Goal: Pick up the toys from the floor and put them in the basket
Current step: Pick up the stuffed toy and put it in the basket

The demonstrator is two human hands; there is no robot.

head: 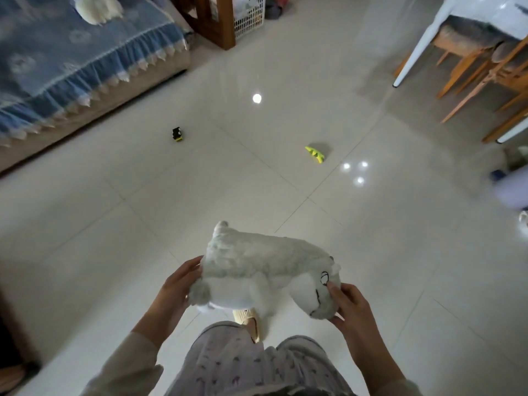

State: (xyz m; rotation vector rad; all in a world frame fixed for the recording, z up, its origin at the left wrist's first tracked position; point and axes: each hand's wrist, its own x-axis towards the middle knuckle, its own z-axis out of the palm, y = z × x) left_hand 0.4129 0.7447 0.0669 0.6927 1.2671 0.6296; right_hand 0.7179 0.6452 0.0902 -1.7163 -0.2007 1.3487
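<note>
Head view: plush toy (257, 270) pinched between left hand (178, 290) and right hand (347, 304) fingers (333, 288); loose end-grip, possibly slipping before basket (248, 12).

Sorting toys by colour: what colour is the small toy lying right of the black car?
Bright green and yellow toy, clearest in the head view.

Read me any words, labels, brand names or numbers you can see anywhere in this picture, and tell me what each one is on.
None: no readable text anywhere in this view.
Plush toy, held in the left hand and right hand: stitched face marks only, no letters.
Black and yellow toy car: too small to tell any marking.
Green toy: no text visible.
White basket: plain grid, no label seen.
</note>
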